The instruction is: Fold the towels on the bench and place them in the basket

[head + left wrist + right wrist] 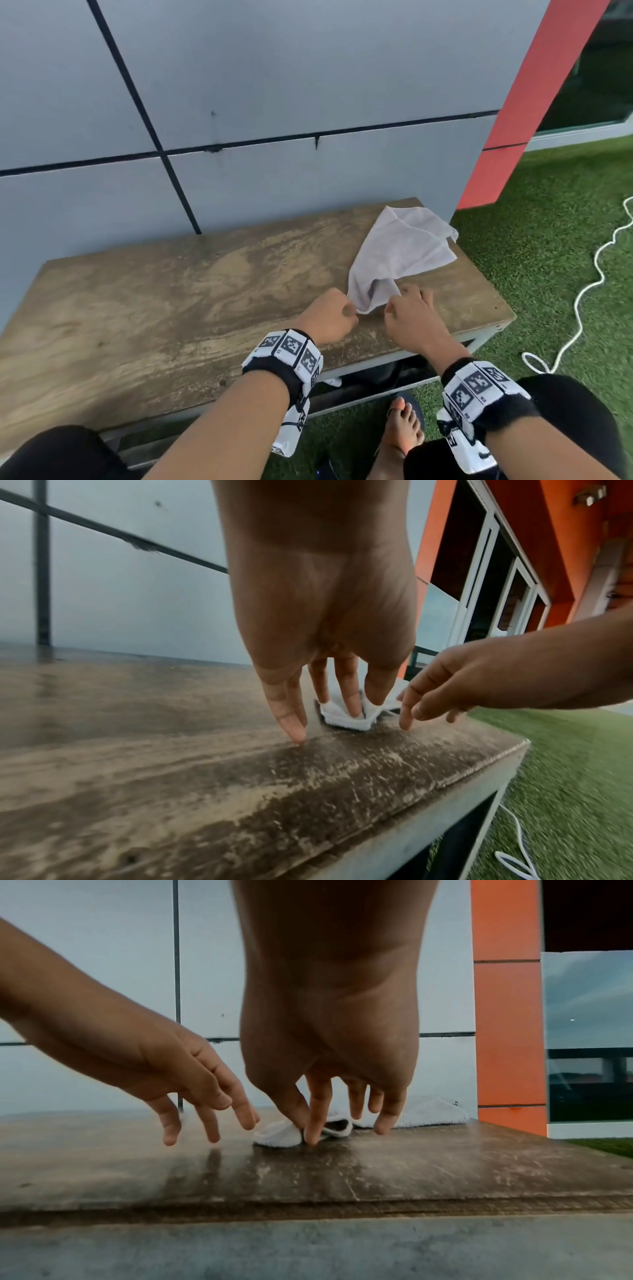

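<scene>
Towel [400, 253], pale grey and crumpled, lies toward the right end of the wooden bench [171, 308], its near corner bunched into a loose roll that points at the person. Both hands have their fingers down at that corner, probably to find its edges and draw the cloth flat before the first fold. The right hand [412, 317] pinches the near edge between thumb and forefinger, as the right wrist view shows, with its other fingers hanging loosely over the cloth. The left hand [329, 320] reaches in with fairly straight fingers; the left wrist view shows a middle finger resting on the bunched corner and the outermost fingertip touching bare wood, and I cannot tell whether it pinches anything yet. No basket shows in any view, so where the folded towel must go cannot be told. Behind the bench stands a grey panelled wall [274, 85] with an orange-red pillar [534, 102] at its right. On the green turf [548, 274] to the right a white cord [589, 287] snakes, well apart from the work. Nothing lies between the hands and the towel.
</scene>
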### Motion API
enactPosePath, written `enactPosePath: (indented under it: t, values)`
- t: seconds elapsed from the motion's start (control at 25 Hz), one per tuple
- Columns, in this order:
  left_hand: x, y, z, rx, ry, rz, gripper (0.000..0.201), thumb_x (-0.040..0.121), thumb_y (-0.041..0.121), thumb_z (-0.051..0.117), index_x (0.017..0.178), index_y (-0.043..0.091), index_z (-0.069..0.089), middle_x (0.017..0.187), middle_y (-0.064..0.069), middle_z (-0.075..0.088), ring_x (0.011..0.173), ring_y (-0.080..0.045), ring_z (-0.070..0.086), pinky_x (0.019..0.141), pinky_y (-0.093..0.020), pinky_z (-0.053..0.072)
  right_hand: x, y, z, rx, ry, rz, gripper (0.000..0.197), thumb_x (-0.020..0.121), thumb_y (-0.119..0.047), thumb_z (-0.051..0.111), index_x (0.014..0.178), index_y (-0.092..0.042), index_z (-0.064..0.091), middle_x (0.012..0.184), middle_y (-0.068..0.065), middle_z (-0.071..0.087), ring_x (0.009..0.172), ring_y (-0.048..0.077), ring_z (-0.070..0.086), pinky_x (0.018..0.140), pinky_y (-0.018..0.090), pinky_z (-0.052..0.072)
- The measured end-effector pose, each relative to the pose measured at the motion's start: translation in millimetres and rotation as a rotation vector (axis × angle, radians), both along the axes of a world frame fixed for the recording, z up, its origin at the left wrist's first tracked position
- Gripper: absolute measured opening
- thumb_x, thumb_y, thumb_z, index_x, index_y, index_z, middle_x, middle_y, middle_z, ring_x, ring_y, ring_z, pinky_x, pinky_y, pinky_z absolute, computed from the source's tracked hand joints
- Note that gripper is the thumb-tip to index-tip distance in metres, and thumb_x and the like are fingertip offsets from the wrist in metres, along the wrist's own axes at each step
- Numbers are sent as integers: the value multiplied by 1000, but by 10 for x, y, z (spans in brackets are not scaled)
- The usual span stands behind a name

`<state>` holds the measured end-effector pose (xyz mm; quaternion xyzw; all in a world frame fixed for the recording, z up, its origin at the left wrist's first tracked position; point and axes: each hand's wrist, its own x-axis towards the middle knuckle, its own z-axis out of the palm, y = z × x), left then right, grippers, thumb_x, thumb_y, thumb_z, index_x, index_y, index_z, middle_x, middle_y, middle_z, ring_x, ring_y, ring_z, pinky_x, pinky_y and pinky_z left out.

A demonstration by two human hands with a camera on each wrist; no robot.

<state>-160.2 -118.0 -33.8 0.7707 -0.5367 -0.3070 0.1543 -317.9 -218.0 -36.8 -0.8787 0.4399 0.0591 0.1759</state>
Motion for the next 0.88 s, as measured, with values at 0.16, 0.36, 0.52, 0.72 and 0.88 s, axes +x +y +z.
enactPosePath:
  t: [0.16,0.36,0.52,0.72,0.88]
  values:
    - [-118,-142,-161,38,-51,-58,30,97,28,56,124,18,65,154,5,29,133,-29,32,107,-44,36,-14,-153,-181,42,3,91,33,91,-19,45,121,-11,56,155,3,36,142,29,23,114,47,32]
    - [-92,-165,-297,-61,-32,-68,33,92,30,55,122,22,65,150,10,40,130,-24,39,106,-41,36,159,-23,-52,20,-414,79,14,93,-13,51,100,-13,64,110,3,60,104,24,57,88,36,47]
    - [19,-99,-116,-330,129,252,22,94,24,56,98,11,73,110,-2,65,97,-22,62,85,-39,50,382,141,198,76,-641,86,16,95,-13,56,100,-13,71,108,-3,65,96,14,61,87,29,49]
    - [179,130,84,-545,291,562,12,87,23,70,93,25,61,89,9,67,76,-9,64,60,-22,50,537,338,401,279,-858,167,20,97,-10,58,104,-19,73,110,-10,70,96,7,66,83,26,55]
    - [306,385,179,-595,242,519,9,91,24,65,83,26,61,75,9,65,59,-3,51,54,-16,39,550,400,395,295,-852,232,20,97,-11,58,113,-21,64,113,-12,67,103,10,63,84,25,51]
